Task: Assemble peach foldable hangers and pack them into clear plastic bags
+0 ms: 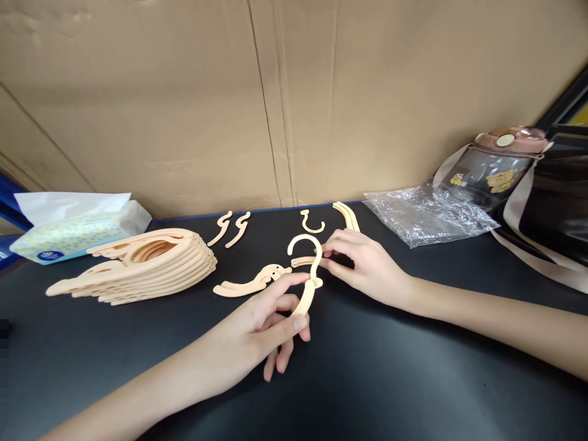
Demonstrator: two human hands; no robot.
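Note:
My left hand (264, 327) is closed on a cream plastic hanger arm (304, 301), whose upper end meets an upright hanger hook (316, 254). The fingers of my right hand (362, 263) pinch one end of another cream hanger arm (302, 261), just behind the hook; its held end is hidden by the fingers. Left of the hands, cream hanger pieces (243, 288) lie together on the table. Farther back are two loose curved arms (220, 229), a loose hook (313, 225) and a small group of arms (346, 214) beyond my right hand.
A stack of cream folding hangers (156, 269) lies on the dark table (390, 380) at left, before a tissue pack (82, 226). At right are a crumpled clear plastic bag (427, 214), a strapped water bottle (491, 165) and a black bag (560, 208). Cardboard (184, 104) stands behind.

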